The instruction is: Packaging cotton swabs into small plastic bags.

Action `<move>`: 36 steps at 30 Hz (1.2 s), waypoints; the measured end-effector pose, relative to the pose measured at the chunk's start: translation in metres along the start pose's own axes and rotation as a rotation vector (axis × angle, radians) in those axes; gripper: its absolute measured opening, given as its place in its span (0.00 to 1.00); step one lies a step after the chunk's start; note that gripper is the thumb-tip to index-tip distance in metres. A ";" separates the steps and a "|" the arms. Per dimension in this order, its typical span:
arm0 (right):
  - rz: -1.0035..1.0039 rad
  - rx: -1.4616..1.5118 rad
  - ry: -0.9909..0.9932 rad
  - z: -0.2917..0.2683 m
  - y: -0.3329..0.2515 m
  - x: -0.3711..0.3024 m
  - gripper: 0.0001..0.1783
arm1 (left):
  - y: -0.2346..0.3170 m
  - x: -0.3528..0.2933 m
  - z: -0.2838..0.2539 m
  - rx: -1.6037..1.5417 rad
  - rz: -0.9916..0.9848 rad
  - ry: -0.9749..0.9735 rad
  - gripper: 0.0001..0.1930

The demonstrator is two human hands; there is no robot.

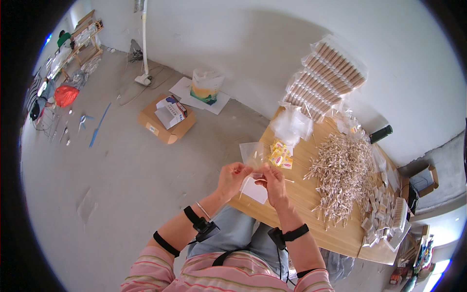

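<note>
Over the near left edge of a wooden table [301, 194], my left hand [230, 179] pinches a small clear plastic bag [255, 156]. My right hand [274, 184] is closed on the bag's other side, fingertips close to those of the left. A thin white stick, apparently a cotton swab [289, 181], shows beside my right hand; whether it is held or lies on the table I cannot tell. Below both hands is a white sheet [254, 190]. Just beyond them lie yellow printed cards [280, 155] and a heap of clear plastic bags [292, 124].
A large heap of loose cotton swabs [343, 170] covers the table's right half. Packed swab bundles [323, 78] stand at the back; small packs [384, 214] crowd the right corner. On the floor sit a cardboard box [168, 119] and a white bag [206, 87]. A dark cylinder [381, 134] is near the wall.
</note>
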State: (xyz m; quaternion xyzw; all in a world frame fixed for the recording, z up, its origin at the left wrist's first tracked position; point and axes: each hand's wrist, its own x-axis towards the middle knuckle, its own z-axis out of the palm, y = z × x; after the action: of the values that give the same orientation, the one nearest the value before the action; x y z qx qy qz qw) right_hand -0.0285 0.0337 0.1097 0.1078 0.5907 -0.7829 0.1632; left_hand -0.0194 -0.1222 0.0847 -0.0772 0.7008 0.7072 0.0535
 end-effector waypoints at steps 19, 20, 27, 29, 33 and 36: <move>-0.586 -0.860 0.082 0.051 0.030 0.021 0.15 | -0.026 -0.002 -0.022 -0.220 0.032 0.262 0.14; -0.589 -0.858 0.090 0.051 0.032 0.023 0.14 | -0.027 -0.002 -0.023 -0.151 0.045 0.294 0.15; -0.640 -0.871 0.146 0.058 0.045 0.034 0.07 | -0.034 0.000 -0.030 0.208 0.141 0.397 0.17; -0.633 -0.858 0.168 0.056 0.049 0.047 0.07 | -0.040 0.005 -0.030 -0.037 0.072 0.416 0.16; -0.604 -0.859 0.177 0.057 0.056 0.067 0.06 | -0.065 0.012 -0.046 -0.195 -0.026 0.284 0.14; -0.565 -0.844 0.099 0.060 0.064 0.077 0.07 | -0.071 0.019 -0.048 -0.223 -0.093 0.304 0.13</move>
State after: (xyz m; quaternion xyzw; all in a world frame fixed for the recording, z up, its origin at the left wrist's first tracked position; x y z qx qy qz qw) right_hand -0.0735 -0.0496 0.0416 -0.0944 0.8685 -0.4837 -0.0537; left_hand -0.0229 -0.1701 0.0108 -0.2210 0.6137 0.7574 -0.0292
